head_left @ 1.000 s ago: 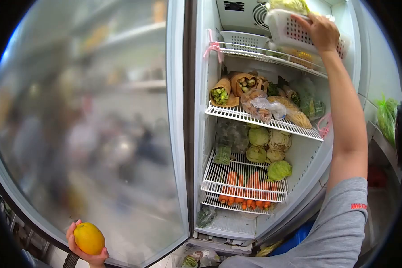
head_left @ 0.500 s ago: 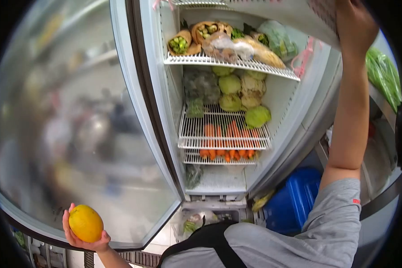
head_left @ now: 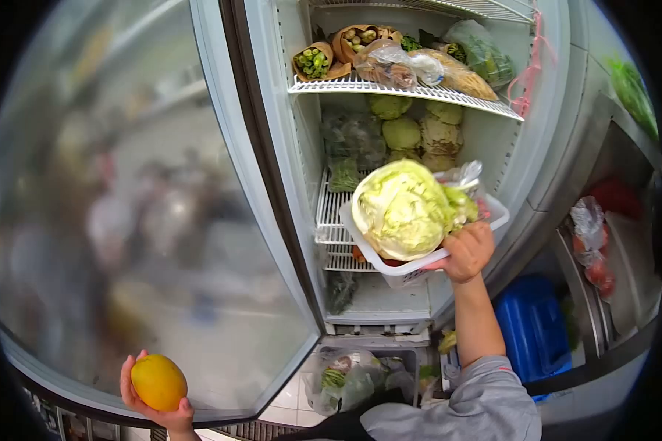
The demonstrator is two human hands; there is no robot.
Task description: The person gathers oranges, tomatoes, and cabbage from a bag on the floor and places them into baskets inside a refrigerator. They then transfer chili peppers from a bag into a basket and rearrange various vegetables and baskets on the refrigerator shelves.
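Right hand: my right hand (head_left: 469,251) was clenched on the near rim of a white slotted plastic basket (head_left: 404,270), carrying it alone in front of the open fridge.
Left hand: my left hand (head_left: 171,420) was cupped around a round yellow-orange fruit (head_left: 158,382), at 7 o'clock in my view, low beside the glass door (head_left: 147,220).
Load: a large pale green cabbage head (head_left: 402,209) stood above the basket's rim, at 10 o'clock from my right hand, with a crumpled clear plastic bag (head_left: 465,176) at 12 o'clock.
Tipping risk: I judged the one-sided grip weak, so the heavy cabbage could tilt the basket away and roll out.
Fruit risk: the smooth fruit could slip from my palm.
Spacing: the fruit lay well apart from the basket, at 8 o'clock from it.
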